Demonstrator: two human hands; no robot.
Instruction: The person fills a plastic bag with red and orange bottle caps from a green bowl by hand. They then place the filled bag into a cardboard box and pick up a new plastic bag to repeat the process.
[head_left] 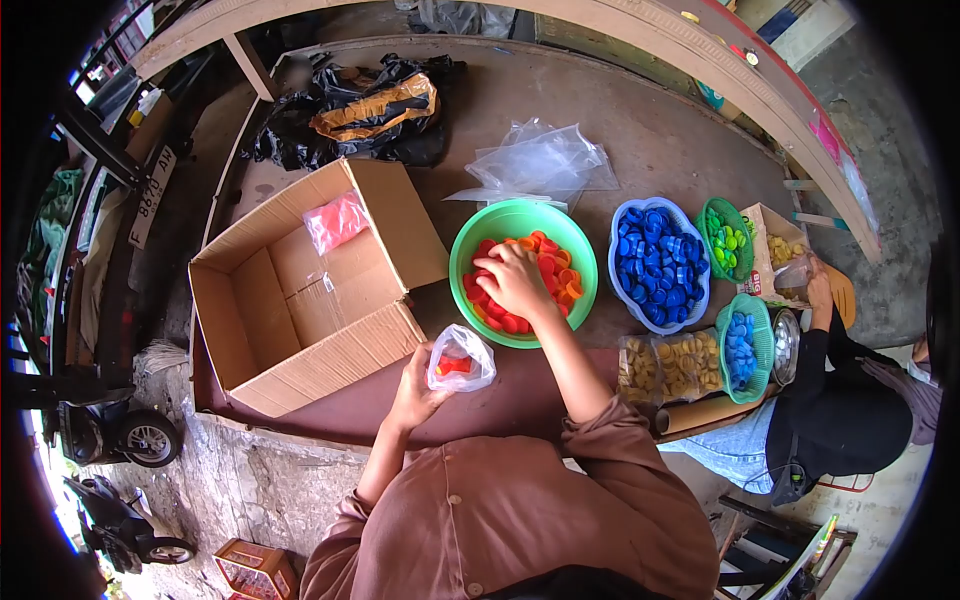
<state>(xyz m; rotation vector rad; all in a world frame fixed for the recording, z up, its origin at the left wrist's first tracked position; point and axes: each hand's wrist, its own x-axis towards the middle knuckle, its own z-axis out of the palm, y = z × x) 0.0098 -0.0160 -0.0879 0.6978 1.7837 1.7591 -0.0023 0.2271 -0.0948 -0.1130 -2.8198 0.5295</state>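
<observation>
My left hand is closed round the side of a clear plastic bag, whose mouth faces up with a few red and orange caps inside. In a green basin lie many red and orange caps. My right hand reaches into this basin, fingers bent down onto the caps; its fingertips are partly hidden, and what they hold cannot be made out. Left of the basin stands an open cardboard box with a sealed bag of pink-red pieces in it.
Clear plastic bags lie behind the basin, black plastic at back left. To the right are a basin of blue caps, green caps, light-blue caps and bagged yellowish pieces. A co-worker sits at the right.
</observation>
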